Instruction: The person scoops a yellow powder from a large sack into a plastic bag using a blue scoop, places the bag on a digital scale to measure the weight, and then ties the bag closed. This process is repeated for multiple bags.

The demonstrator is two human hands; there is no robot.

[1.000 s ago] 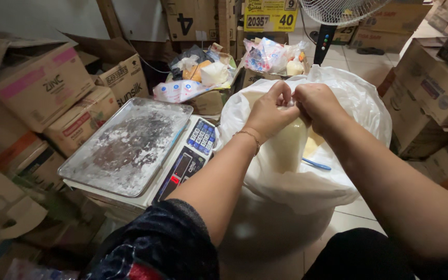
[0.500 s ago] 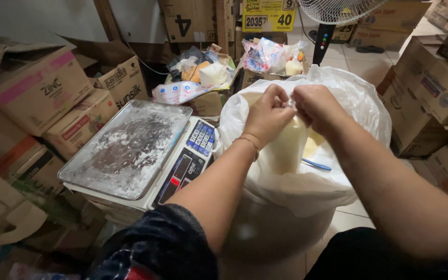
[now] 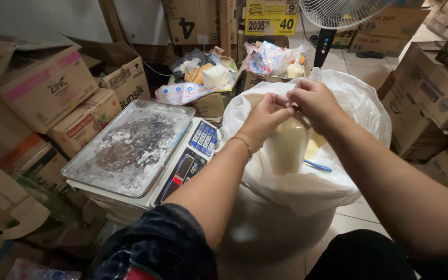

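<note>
The left hand and the right hand meet at the top of a small clear bag full of pale yellow powder. The fingers of both hands are pinched tight on the neck of the small bag. They may be tying a knot there, but the neck is too small to see well. The small bag hangs upright over the open mouth of a big white bag that lines a big tub. More yellow powder lies inside the big white bag, and a blue scoop handle pokes out just beside the small bag.

A scale with a dusty metal tray sits just left of the tub. Cardboard boxes are stacked all around. A standing fan is at the back.
</note>
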